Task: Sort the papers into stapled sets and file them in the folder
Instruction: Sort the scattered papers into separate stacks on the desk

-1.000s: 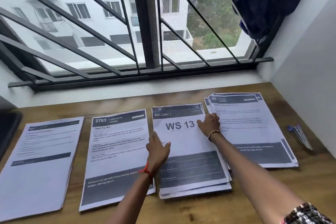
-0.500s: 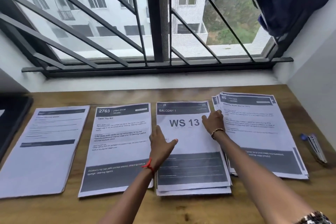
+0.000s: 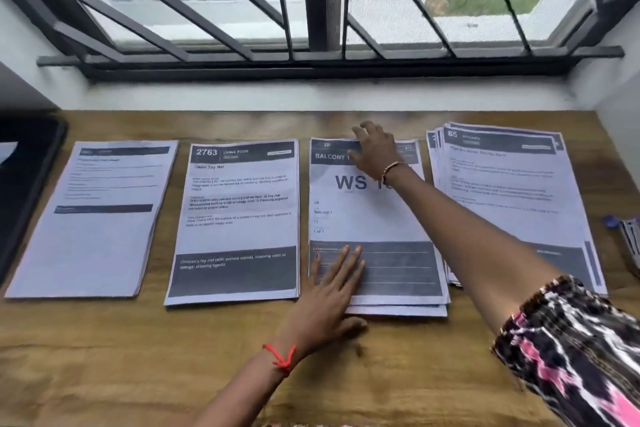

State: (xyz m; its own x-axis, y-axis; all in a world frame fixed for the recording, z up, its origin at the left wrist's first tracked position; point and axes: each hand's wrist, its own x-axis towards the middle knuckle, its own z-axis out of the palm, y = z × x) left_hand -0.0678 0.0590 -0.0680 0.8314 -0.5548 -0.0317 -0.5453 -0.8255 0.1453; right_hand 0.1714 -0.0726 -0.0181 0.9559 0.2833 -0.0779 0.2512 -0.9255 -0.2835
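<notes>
Wooden desk (image 3: 104, 357) under the barred window (image 3: 318, 10), four piles in a row. Looks like squaring-up time for the Balcony stack (image 3: 363, 218).

Left hand (image 3: 329, 298) lies flat on the stack's dark bottom band, fingers straight, probably pinning it so the sheets don't slide. Right hand (image 3: 377, 152) reaches to the top edge, fingers bent over the header. Can't tell if it's pinching pages or just nudging them. So the stack sits under both hands, one at each end, with the Living Room pile (image 3: 235, 218) just beside it. My guess is edges get lined up before stapling.
</notes>
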